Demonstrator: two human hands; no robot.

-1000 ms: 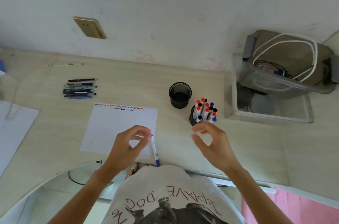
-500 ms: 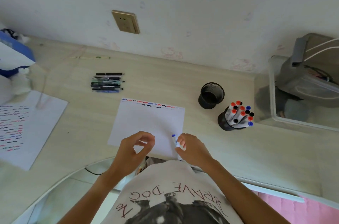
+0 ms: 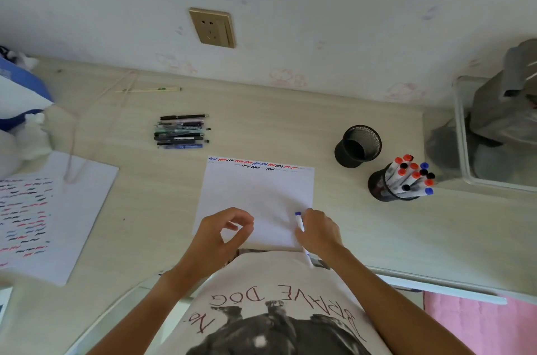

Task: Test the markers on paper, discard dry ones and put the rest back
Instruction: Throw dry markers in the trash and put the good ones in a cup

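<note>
Blue-tipped marker [image 3: 300, 226] sits pinched in the right hand [image 3: 319, 234] over the paper's [image 3: 258, 197] near corner, ready for testing; left hand [image 3: 216, 235], loosely curled, holds nothing visible (cap unseen). Remaining markers [image 3: 409, 177] wait beyond the right hand.

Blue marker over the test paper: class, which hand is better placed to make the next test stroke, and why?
Right. The right hand already grips the blue marker at the near right corner of the paper. The left hand holds no marker, its fingers loosely curled.
</note>
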